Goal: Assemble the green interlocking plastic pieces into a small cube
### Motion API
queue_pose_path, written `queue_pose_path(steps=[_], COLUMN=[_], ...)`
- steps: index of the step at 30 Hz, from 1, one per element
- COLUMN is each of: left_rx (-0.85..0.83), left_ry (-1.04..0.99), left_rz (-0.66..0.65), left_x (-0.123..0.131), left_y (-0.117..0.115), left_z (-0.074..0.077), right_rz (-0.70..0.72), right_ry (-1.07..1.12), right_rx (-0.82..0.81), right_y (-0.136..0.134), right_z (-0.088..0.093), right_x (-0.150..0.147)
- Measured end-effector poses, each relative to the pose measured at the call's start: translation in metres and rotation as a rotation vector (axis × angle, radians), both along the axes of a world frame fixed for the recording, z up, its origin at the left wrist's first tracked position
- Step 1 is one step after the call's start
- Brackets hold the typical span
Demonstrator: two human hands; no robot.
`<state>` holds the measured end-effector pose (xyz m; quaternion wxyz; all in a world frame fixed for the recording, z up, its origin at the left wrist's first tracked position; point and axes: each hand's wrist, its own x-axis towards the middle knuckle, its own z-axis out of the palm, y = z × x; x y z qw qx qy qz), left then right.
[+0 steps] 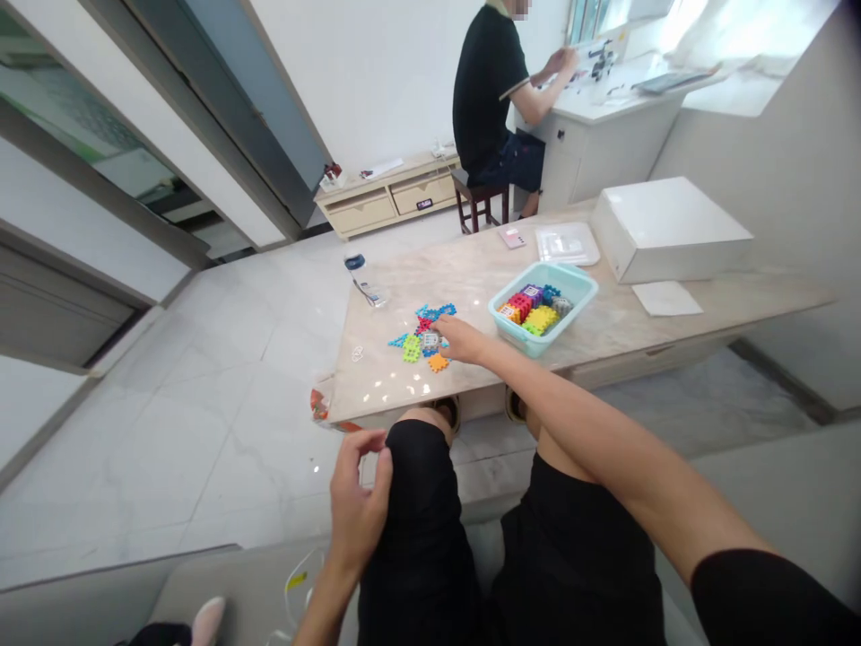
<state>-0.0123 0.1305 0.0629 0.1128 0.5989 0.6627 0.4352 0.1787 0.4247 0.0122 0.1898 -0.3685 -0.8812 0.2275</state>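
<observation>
My right hand [461,341] reaches out over the low marble table [605,332] and rests on a scatter of flat coloured puzzle tiles [423,334], fingers touching a grey tile; whether it grips that tile is unclear. Just right of it stands a teal plastic basin [570,314] with assembled coloured block cubes [531,309] inside. My left hand [359,502] lies on my left knee, fingers loosely curled, holding nothing.
A white box [665,229], a clear lid [569,242], a pink card [512,237] and a paper sheet [665,298] lie on the table's far side. A plastic bottle [363,280] lies near its left corner. Another person [494,90] sits at a white desk behind.
</observation>
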Motion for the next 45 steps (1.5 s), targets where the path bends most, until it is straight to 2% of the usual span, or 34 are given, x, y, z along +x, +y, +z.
queue_pose_path(steps=[3,5,7,10,13,17,22,25,27,31,36,41,45], left_rx=[-0.071,-0.148,-0.244,-0.379,-0.41,-0.34,-0.287,-0.233,-0.256,-0.356,-0.426,-0.392,-0.344], left_ry=[-0.226,-0.353,-0.415,-0.526,-0.539,-0.389,-0.245,-0.204,-0.323,-0.696,-0.837,-0.927,-0.915], left_rz=[0.034,-0.022,-0.112,-0.22,-0.239,-0.151,-0.104,-0.111,-0.19,-0.393,-0.526,-0.541,-0.517], left_x=[-0.008,-0.004,0.007,0.026,0.039,0.05,0.067,0.071,0.067,0.052,0.034,0.029,0.034], left_y=[0.067,0.104,0.13,0.149,0.154,0.153,0.145,0.141,0.14,0.139,0.138,0.136,0.134], left_z=[0.019,0.025,0.025,0.015,0.002,-0.008,-0.009,-0.005,-0.001,0.011,0.012,0.0,-0.003], right_rz=[0.143,0.182,0.193,0.198,0.198,0.205,0.157,0.132,0.135,0.168,0.271,0.308,0.337], right_ry=[0.265,0.396,0.477,0.518,0.503,0.461,0.335,0.34,0.388,0.498,0.54,0.545,0.492], right_rx=[0.085,0.11,0.12,0.108,0.087,0.101,0.153,0.169,0.179,0.17,0.176,0.151,0.177], right_y=[-0.02,-0.036,-0.051,-0.069,-0.076,-0.075,-0.077,-0.078,-0.078,-0.077,-0.077,-0.079,-0.079], right_z=[0.015,0.024,0.03,0.032,0.029,0.026,0.026,0.026,0.027,0.033,0.038,0.036,0.034], right_x=[0.008,0.015,0.022,0.033,0.041,0.048,0.049,0.049,0.05,0.054,0.052,0.047,0.047])
